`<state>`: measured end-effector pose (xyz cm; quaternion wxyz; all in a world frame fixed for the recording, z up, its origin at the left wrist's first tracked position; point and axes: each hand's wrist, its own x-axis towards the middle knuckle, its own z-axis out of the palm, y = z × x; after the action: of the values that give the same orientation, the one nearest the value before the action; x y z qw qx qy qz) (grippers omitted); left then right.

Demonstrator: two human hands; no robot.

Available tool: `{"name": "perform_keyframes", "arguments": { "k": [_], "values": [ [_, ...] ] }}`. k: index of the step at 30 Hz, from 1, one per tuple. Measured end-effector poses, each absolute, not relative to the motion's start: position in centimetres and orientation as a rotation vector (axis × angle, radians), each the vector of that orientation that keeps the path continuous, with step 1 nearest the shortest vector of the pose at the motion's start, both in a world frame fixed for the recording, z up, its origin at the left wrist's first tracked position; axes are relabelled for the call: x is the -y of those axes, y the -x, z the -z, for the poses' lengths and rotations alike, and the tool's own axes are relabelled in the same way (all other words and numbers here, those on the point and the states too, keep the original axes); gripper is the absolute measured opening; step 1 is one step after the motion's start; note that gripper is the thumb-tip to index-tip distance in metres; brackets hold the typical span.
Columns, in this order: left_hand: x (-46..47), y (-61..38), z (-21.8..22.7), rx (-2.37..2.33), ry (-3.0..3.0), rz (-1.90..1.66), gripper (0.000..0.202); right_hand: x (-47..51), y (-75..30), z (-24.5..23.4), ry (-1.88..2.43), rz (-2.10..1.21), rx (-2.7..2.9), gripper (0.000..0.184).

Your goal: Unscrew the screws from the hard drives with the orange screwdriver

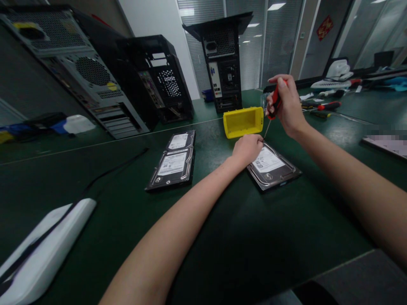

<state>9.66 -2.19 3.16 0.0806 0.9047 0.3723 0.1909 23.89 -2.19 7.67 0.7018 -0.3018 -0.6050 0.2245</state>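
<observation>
A hard drive (276, 171) with a white label lies flat on the green table in front of me. My left hand (248, 149) rests on its far left end with fingers curled over that corner; the fingertips are partly hidden. Above the far end, my right hand (286, 103) is wrapped round the red and black handle of a screwdriver (276, 99). Its thin shaft slants down to the drive's far corner, right beside my left fingertips. Just behind my left hand stands a yellow plastic bin (243, 123).
Two more hard drives, a nearer one (173, 167) and a farther one (182, 140), lie end to end on the left. Computer cases (222, 67) stand at the back and left. Pliers (329, 106) and other tools lie far right. A white device (60, 241) with a black cable sits near left.
</observation>
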Motion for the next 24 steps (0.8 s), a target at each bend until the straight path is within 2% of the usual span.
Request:
{"name": "perform_keyframes", "arguments": {
  "k": [8, 17, 24],
  "values": [
    [2.09, -9.66, -3.05, -1.113, -2.716, -0.564, 0.033, 2.46, -23.61, -8.06, 0.646, -0.526, 1.339, 0.044],
    [2.13, -9.69, -2.98, -1.125, -2.717, -0.568, 0.033, 1.94, -24.09, -7.84, 0.603, -0.520, 1.351, 0.036],
    [2.30, -9.68, -3.17, -1.121, -2.717, -0.572, 0.033, 1.84, -24.28, -7.86, 0.626, -0.524, 1.355, 0.040]
  ]
}}
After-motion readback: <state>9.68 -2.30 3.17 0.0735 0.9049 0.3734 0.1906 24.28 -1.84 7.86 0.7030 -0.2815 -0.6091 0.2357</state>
